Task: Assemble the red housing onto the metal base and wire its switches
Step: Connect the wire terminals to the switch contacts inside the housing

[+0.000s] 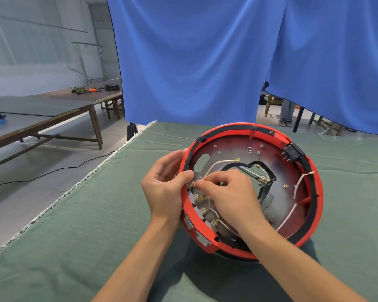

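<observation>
Steadying the red housing [312,171], seated over the metal base [231,153] on a green cloth [96,214], the left hand [164,182] grips its rigid rim while the right hand [225,192] pinches a thin white wire [214,165] at the uppermost switch [191,184]. The limp wire probably handles best by its stiff terminal, directly between the fingertips.

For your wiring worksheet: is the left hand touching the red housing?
Touching. The head view shows the left hand gripping the red housing at its left rim, fingers curled over the edge.
</observation>
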Motion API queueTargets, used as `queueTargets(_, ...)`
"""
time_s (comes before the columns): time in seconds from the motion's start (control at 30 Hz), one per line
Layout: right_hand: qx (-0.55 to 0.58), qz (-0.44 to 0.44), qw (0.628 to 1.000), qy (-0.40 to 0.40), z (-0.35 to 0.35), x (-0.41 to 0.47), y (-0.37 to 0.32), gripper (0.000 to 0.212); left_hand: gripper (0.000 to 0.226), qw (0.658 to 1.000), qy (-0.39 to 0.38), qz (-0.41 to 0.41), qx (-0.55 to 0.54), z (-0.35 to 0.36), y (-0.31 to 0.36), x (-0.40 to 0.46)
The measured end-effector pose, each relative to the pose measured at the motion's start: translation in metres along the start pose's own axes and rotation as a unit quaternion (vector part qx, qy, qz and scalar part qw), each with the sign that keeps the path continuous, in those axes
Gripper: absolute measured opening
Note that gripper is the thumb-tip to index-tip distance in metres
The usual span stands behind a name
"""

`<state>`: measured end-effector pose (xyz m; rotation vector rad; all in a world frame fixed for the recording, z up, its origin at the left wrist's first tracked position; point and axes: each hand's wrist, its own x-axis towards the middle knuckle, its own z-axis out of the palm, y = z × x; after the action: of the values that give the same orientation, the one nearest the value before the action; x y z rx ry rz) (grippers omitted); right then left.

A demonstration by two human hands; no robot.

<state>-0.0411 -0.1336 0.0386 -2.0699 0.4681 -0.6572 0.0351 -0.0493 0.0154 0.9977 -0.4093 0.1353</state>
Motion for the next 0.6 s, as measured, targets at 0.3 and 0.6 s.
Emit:
queueTargets(0.3, 0.074, 0.003, 0.997, -0.005, 0.0006, -0.0028, 0.0006, 0.016, 0.033, 0.993, -0.013, -0.005, 0.12, -0.0014, -0.0038, 0.0016)
queueTargets(0.6, 0.059, 0.0, 0.998, -0.004, -0.0014, -0.0045, -0.0001, 0.017, 0.059, 0.966, -0.098, -0.223, 0.091, 0.0001, -0.0014, 0.0066)
